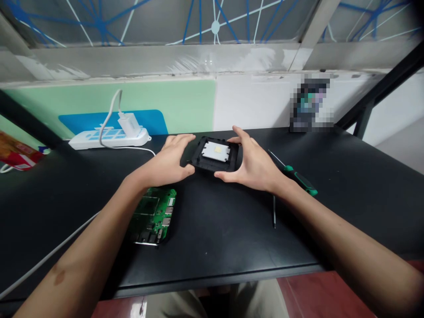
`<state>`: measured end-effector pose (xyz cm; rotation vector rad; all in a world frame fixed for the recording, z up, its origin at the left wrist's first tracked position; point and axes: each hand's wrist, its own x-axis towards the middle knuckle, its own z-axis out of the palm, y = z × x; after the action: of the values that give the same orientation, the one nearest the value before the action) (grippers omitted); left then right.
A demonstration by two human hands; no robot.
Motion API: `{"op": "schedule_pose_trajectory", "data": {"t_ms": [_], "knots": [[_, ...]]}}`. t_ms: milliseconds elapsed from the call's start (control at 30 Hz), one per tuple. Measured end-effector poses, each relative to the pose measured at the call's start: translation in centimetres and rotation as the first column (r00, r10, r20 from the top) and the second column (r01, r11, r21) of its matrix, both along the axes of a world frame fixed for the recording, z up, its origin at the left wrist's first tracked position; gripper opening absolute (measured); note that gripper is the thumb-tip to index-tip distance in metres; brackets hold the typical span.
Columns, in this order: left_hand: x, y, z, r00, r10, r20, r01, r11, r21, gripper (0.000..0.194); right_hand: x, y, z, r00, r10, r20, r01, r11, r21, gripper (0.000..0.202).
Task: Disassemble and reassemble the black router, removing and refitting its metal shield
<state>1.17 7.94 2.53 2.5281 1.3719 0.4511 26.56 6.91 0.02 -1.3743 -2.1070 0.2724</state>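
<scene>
A person's right hand [253, 161] is curving around the right side of a black plastic cover [217, 154] at the center of the frame, its grip spread with the thumb along the near edge. The left hand [172, 161] is hovering open at the cover's left edge, thumb and fingers apart; whether it is touching is unclear. A green circuit board [157, 214] is lying at lower left, partly blocked by the left forearm [109, 221], while a green-handled screwdriver [300, 180] is resting at right on the black table [215, 238].
</scene>
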Motion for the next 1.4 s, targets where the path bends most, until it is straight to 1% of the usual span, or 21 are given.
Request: {"op": "schedule_pose_trajectory", "data": {"t_ms": [133,233,400,533,633,700,800,900,1033,1167,1300,1367,1400], "knots": [[-0.3,-0.5,0.8,0.997,-0.065,0.051,0.069,0.994,-0.084,0.100,0.8,-0.1,-0.2,0.994,0.112,0.013,-0.112,0.994,0.015,0.124],[-0.2,-0.9,1.0,0.995,-0.095,0.037,0.099,0.985,-0.140,0.113,1.2,-0.3,-0.1,0.979,0.197,0.040,-0.199,0.980,0.028,0.126],[0.4,-1.9,1.4,0.990,-0.138,-0.007,0.134,0.975,-0.175,0.115,1.3,-0.9,0.3,0.959,0.277,0.066,-0.279,0.960,0.014,0.128],[0.8,-2.9,2.0,0.990,-0.142,-0.005,0.139,0.976,-0.170,0.117,1.4,-1.5,0.9,0.943,0.324,0.082,-0.326,0.945,0.020,0.129],[1.1,-3.4,2.1,0.988,-0.151,-0.018,0.146,0.978,-0.148,0.114,1.5,-2.0,1.5,0.922,0.367,0.120,-0.368,0.930,-0.017,0.129],[1.1,-3.8,1.9,0.985,-0.170,-0.036,0.164,0.977,-0.135,0.108,1.4,-2.5,1.8,0.906,0.393,0.156,-0.388,0.920,-0.058,0.129],[1.0,-4.5,1.3,0.980,-0.194,-0.046,0.184,0.970,-0.158,0.103,1.2,-3.2,1.9,0.887,0.408,0.215,-0.390,0.913,-0.121,0.130],[0.9,-5.2,0.4,0.978,-0.203,-0.041,0.194,0.966,-0.173,0.103,0.9,-3.7,1.8,0.870,0.421,0.258,-0.389,0.906,-0.168,0.131],[1.0,-5.7,-0.6,0.964,-0.251,-0.090,0.237,0.962,-0.137,0.106,0.9,-4.0,1.5,0.845,0.456,0.278,-0.406,0.887,-0.220,0.134],[1.1,-5.8,-0.9,0.958,-0.259,-0.126,0.245,0.963,-0.113,0.107,0.9,-4.1,1.1,0.843,0.452,0.293,-0.399,0.889,-0.223,0.136],[0.9,-5.8,-1.1,0.960,-0.254,-0.119,0.240,0.963,-0.121,0.104,0.9,-4.2,1.0,0.835,0.465,0.295,-0.420,0.884,-0.206,0.136],[0.8,-5.8,-1.2,0.962,-0.249,-0.112,0.233,0.963,-0.136,0.103,0.9,-4.2,1.3,0.844,0.456,0.284,-0.407,0.888,-0.216,0.131],[0.8,-5.8,-1.2,0.962,-0.246,-0.114,0.230,0.963,-0.143,0.104,1.0,-4.1,1.5,0.858,0.437,0.271,-0.389,0.896,-0.215,0.126]]}}
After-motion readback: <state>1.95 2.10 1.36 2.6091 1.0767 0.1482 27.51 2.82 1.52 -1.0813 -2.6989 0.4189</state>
